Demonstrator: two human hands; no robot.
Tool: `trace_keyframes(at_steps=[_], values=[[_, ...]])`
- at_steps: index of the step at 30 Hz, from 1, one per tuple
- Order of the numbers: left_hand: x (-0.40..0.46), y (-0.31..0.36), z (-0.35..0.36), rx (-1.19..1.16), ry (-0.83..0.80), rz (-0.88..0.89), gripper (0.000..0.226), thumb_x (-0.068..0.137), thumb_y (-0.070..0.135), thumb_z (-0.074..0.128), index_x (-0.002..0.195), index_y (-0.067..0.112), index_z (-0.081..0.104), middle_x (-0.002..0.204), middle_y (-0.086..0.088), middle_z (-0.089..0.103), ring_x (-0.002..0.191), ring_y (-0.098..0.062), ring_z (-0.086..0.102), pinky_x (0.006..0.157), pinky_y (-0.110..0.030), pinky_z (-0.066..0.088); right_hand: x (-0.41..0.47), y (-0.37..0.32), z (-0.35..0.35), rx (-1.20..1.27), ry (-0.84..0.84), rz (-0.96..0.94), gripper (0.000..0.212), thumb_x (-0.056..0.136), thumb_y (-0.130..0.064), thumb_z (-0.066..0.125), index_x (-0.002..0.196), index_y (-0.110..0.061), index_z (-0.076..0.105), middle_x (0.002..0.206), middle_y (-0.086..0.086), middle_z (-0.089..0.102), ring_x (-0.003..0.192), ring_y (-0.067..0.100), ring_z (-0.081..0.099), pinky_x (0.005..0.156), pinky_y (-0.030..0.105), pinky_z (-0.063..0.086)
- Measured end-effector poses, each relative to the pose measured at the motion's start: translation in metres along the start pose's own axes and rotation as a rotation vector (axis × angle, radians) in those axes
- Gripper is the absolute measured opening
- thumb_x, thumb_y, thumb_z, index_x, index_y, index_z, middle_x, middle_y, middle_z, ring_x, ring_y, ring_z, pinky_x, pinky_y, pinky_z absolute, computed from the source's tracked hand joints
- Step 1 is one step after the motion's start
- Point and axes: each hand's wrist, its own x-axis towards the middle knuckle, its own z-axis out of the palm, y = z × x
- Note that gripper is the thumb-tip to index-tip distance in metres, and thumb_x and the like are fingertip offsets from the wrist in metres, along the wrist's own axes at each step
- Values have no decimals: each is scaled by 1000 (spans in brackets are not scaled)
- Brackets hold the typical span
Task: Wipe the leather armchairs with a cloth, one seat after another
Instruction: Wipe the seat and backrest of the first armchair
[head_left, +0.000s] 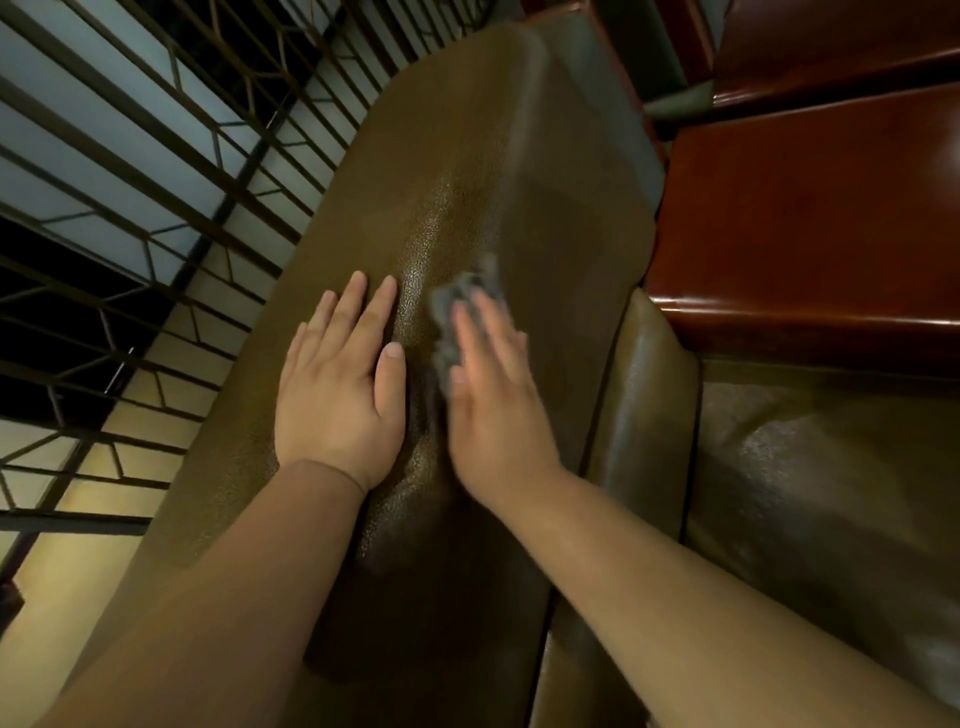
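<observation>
While we lean over the olive leather armchair (467, 171), our left hand (340, 400) lies flat on its padded top, fingers (358, 306) straight and close together, holding nothing. Just beside it our right hand (493, 405), blurred, presses a grey cloth (462, 306) against the leather with straight fingers (470, 332); the crumpled cloth shows beyond and left of those fingertips. Right of the right fingers a seat cushion (810, 499) drops away. Farther right stand reddish wooden panels (810, 218); left of the left fingers runs a metal railing (156, 171).
</observation>
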Motion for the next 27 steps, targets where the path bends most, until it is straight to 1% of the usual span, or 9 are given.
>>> trace_keyframes(at_steps=[4,7,9,12,15,17,22,24,27], values=[[0,2,1,26,7,-20,58,109,51,20,166,41,20,174,8,19,162,-17,12,132,-47,13,-47,82,-7,34,24,595,58,112,-34,28,164,-37,3,172,-17,-2,159,17,9,129,46,17],[0,5,1,51,0,-31,59,109,53,20,166,40,18,175,8,17,162,-18,11,132,-47,12,-48,89,-10,33,39,796,61,111,-35,31,165,-33,1,173,-10,-2,160,22,3,128,44,10],[0,4,2,54,1,-37,58,109,52,22,166,41,18,175,9,17,162,-18,11,132,-47,13,-37,50,-3,164,86,671,62,111,-26,37,166,-24,8,174,-4,-3,160,19,3,131,40,9],[5,1,1,44,-41,-47,58,109,54,27,165,44,16,175,10,13,162,-16,8,132,-44,8,-37,-38,4,223,-50,234,60,112,-29,33,166,-21,9,173,-10,-8,158,7,-9,129,28,6],[1,-2,-10,-69,-75,-31,54,110,52,27,163,44,22,175,10,14,161,-14,7,130,-39,4,-45,-65,6,152,-161,10,57,113,-31,29,165,-29,7,170,-21,-2,157,3,-9,129,34,10],[-9,1,-17,-145,-78,-25,52,112,46,22,163,43,24,174,10,16,161,-13,7,129,-37,3,-55,-32,10,53,-55,93,59,111,-22,36,165,-28,14,170,-18,3,159,7,-1,130,37,11],[-92,-32,-41,43,-295,-85,62,105,68,13,160,55,-11,171,19,-16,159,-10,-15,130,-43,-4,-98,56,7,92,73,833,56,112,-19,33,165,-20,15,174,-1,5,160,17,6,125,23,4],[-139,-58,-57,-8,-286,-90,64,101,73,8,161,57,-7,172,20,-14,160,-7,-14,131,-44,-1,-95,25,9,162,79,810,57,112,-21,36,165,-20,17,174,0,5,160,16,6,124,22,3],[-165,-73,-56,-7,-259,-74,64,102,69,14,163,53,3,175,15,0,162,-13,-3,131,-50,8,-98,-63,21,184,6,350,59,111,-29,36,166,-19,16,173,-3,-3,159,12,3,124,17,6]])
